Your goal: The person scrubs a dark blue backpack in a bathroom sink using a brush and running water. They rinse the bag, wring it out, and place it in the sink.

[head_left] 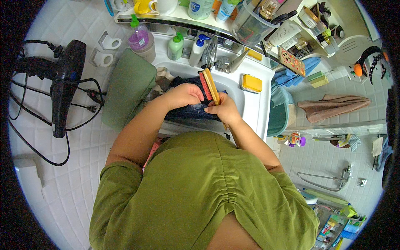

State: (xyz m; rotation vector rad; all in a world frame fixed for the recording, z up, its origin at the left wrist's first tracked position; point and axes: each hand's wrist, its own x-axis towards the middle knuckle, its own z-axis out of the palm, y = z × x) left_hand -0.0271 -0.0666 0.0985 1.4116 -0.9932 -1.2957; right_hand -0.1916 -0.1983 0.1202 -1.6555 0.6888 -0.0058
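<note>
A dark garment (pixel 191 113), navy to black, lies bunched in the white washbasin (pixel 255 102), below the chrome faucet (pixel 211 52). The right hand (pixel 224 109) grasps a wooden scrub brush (pixel 212 86) over the garment; the brush stands at a slant, its reddish bristles turned toward the left hand and its far end pointing to the faucet. The left hand (pixel 185 96) is just beside the bristles, above the garment, with its fingers curled inward; whether they pinch any fabric cannot be told.

On the basin's right ledge, a yellow soap bar (pixel 252 82) sits in a dish. Along the back stand a light green pump bottle (pixel 176 47) and a white bottle with a blue pump (pixel 197 51). Farther left is a bottle of purple liquid (pixel 139 38) with a green top, near a folded grey-green cloth (pixel 127 85) at the basin's left side. A black hair dryer (pixel 66 83) hangs by the tiled wall on the left, its cord looping around it. To the right of the basin are a teal bucket (pixel 278 118) and a brown towel (pixel 333 106).
</note>
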